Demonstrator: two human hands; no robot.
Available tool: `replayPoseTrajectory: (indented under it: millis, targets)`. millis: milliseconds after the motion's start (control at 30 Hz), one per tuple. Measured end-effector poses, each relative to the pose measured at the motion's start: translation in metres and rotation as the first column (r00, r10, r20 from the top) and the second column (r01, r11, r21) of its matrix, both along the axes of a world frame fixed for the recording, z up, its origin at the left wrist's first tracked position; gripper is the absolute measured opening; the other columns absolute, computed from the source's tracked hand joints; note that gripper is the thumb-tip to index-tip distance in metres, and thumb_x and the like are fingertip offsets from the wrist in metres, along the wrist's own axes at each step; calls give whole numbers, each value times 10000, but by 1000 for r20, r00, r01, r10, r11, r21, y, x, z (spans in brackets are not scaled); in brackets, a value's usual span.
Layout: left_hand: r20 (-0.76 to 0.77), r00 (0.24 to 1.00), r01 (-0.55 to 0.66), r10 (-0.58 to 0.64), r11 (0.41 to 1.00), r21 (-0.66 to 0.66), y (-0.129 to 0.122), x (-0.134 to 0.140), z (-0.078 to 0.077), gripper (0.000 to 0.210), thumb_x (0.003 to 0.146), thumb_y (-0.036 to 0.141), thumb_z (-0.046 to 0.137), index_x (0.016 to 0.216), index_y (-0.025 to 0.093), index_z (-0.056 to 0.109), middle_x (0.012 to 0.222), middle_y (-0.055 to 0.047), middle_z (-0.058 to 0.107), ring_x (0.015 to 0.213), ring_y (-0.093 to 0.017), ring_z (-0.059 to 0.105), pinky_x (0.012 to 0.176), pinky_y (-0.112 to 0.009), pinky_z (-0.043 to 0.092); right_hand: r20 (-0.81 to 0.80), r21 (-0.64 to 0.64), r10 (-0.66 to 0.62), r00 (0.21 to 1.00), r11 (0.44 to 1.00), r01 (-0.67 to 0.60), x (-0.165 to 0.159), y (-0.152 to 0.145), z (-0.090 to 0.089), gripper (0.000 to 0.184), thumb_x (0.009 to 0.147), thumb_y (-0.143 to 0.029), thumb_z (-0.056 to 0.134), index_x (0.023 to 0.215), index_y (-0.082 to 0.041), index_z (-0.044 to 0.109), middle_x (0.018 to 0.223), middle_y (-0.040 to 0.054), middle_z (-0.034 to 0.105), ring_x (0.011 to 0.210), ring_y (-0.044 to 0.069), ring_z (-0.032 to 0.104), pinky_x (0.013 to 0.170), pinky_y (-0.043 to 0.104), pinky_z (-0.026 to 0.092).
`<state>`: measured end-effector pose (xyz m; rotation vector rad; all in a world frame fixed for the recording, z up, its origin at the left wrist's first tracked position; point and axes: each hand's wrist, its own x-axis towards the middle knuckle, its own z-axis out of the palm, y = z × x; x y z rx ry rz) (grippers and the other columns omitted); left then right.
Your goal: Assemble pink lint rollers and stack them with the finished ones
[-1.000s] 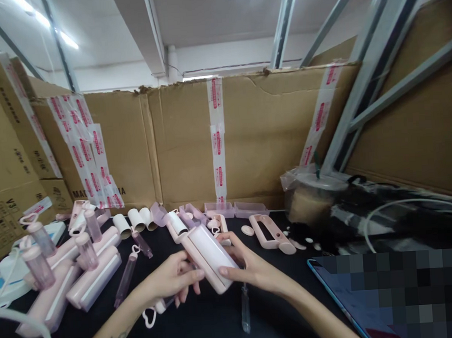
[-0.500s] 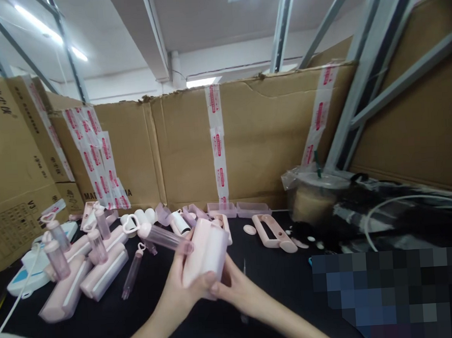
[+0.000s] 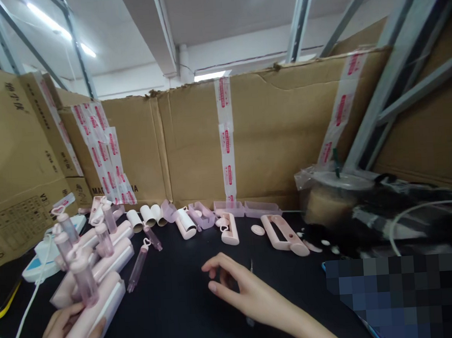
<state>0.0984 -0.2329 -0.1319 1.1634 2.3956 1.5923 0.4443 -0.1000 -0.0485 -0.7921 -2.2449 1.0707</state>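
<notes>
At the lower left, my left hand [image 3: 63, 334] is wrapped round the near end of a pink lint roller [image 3: 107, 298]. Its clear pink handle stands up from the body, and a white roll shows along its side. This roller lies beside several similar lint rollers [image 3: 112, 260]; whether it rests fully on the table is hidden. Over the black table [image 3: 173, 305], my right hand [image 3: 233, 283] hangs with curled fingers apart and nothing in them. A thin metal tool [image 3: 251, 266], mostly hidden, lies behind that hand. A loose clear pink handle [image 3: 138, 270] lies between the hands.
White rolls [image 3: 147, 214], purple clear covers [image 3: 262, 208] and pink casings [image 3: 279, 232] line the back, below a cardboard wall [image 3: 194, 145]. A lidded drink cup [image 3: 331, 198] stands at right near black bags and a cable. A white-and-blue device [image 3: 36, 267] sits at left.
My left hand has carried the lint roller from the middle to the group at lower left. The right hand has let go of it and stays near the middle. The view has shifted slightly.
</notes>
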Motion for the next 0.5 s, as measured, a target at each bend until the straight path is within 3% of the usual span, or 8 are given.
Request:
replayPoseTrajectory:
  millis: [133,300,400,500]
  targets:
    - [-86,996,25,-23,999,23,20,-2,-3,672,451,675,679,899,182,587,829,-67,653,676,-248,604,653,-391,518,42,80,52,998,995,-56,-4,1,6,146,881,-317,483,926,-234,594,968,21,536,763,133,540,749,280,473]
    - [-320,945,88,-71,995,39,48,6,-8,522,599,601,623,929,197,595,946,-101,637,933,-314,583,863,-455,441,246,341,39,969,932,-124,-31,20,17,116,856,-247,503,912,-222,601,944,26,576,789,152,574,755,293,464]
    - [-442,897,-34,28,999,-7,62,11,-11,431,692,521,566,971,194,596,951,-110,593,972,-337,540,858,-479,415,360,541,-84,929,830,-135,-64,44,25,114,833,-232,540,924,-215,607,966,31,603,922,181,571,839,307,432]
    - [-536,837,-193,110,976,-102,73,20,-6,392,773,452,508,1043,184,602,998,-130,543,974,-355,502,819,-482,407,359,595,-206,910,802,-53,-103,74,28,194,828,-253,558,999,-169,595,1061,84,591,1029,230,532,926,371,384]
